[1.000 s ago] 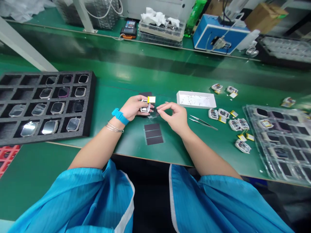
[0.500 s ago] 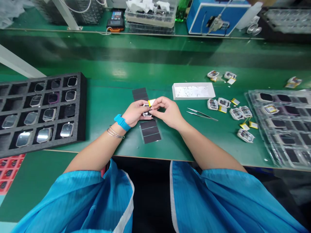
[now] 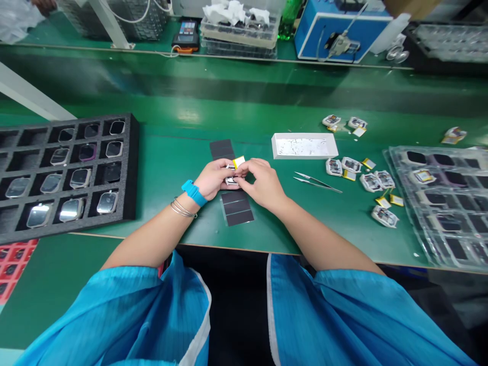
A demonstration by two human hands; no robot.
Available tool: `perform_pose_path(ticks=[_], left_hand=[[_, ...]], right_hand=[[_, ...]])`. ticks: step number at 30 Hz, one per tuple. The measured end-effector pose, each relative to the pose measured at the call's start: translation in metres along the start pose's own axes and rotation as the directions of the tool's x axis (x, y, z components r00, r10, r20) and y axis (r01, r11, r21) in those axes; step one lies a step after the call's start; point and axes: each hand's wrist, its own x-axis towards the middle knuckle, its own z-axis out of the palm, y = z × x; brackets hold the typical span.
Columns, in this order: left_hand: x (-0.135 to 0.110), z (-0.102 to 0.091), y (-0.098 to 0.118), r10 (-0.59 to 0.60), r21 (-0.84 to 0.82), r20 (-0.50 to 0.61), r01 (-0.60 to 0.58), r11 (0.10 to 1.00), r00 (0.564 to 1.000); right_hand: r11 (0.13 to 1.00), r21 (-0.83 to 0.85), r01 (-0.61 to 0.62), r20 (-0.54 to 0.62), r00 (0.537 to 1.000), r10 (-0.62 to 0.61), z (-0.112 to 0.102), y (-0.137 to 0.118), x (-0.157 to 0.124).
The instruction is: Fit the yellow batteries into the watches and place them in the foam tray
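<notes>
One white case (image 3: 231,181), with one yellow-edged battery (image 3: 239,162), is clamped in your left hand's (image 3: 209,180) fingers over the tabletop (image 3: 274,229); your right hand's (image 3: 264,184) fingers are at it, their grip hidden. One black sheet (image 3: 222,149) lies far, another sheet (image 3: 238,209) near; right, one tweezers (image 3: 324,186), one box (image 3: 305,156).

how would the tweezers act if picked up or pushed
The tweezers are probably light, being slim, and likely springy, as they fork open from one joined end. Lying flat, they seem unlikely to roll.
</notes>
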Motion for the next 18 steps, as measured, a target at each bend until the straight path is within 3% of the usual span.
perform_pose_path(ticks=[3,6,9,11,13,18], left_hand=[[0.0,-0.001,0.0,0.013,-0.019,0.011,-0.013,1.0,1.0],[-0.001,0.0,0.002,0.01,-0.018,0.021,-0.01,1.0,1.0],[-0.002,0.0,0.003,-0.005,-0.013,0.039,0.006,1.0,0.999],[-0.002,0.0,0.003,-0.017,-0.016,0.057,0.018,1.0,0.998],[-0.002,0.0,0.003,-0.027,-0.03,0.095,0.03,0.999,0.995],[-0.001,0.0,0.0,0.004,-0.048,0.162,0.004,0.999,0.987]], right_hand=[[0.995,-0.099,-0.004,-0.056,0.998,-0.001,0.0,-0.001,0.0],[0.995,0.001,-0.102,-0.174,0.98,0.101,0.0,0.009,0.002],[0.919,0.308,-0.246,-0.06,0.959,0.277,0.002,0.026,0.007],[0.848,0.44,-0.295,0.02,0.947,0.319,0.003,0.034,0.01],[0.836,0.473,-0.277,-0.015,0.947,0.322,0.003,0.037,0.011],[0.907,0.375,-0.189,-0.178,0.946,0.27,0.0,0.027,0.007]])
